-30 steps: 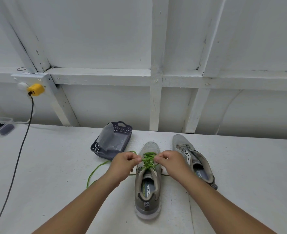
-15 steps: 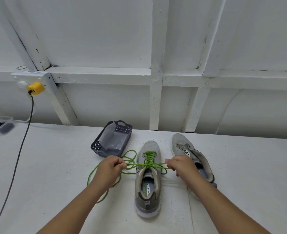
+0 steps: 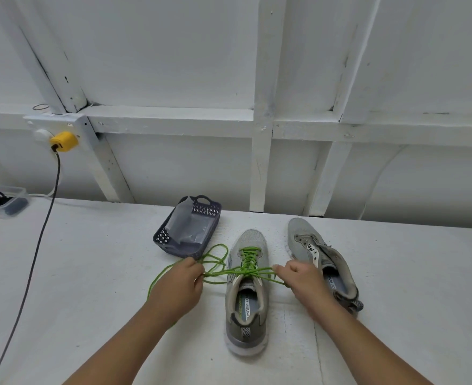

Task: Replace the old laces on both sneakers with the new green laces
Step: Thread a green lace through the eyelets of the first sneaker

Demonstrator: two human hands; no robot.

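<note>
White table [image 3: 90, 273]: two sneakers [image 3: 247, 287], one green lace [image 3: 237, 270] pinched by left hand [image 3: 178, 284] and right hand [image 3: 303, 279].

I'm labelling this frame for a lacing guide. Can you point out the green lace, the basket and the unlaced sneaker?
green lace [image 3: 248, 259]: head view, on the crossed rows over the tongue.
basket [image 3: 161, 237]: head view, on its near-left patterned corner.
unlaced sneaker [image 3: 298, 230]: head view, on the grey toe.
</note>
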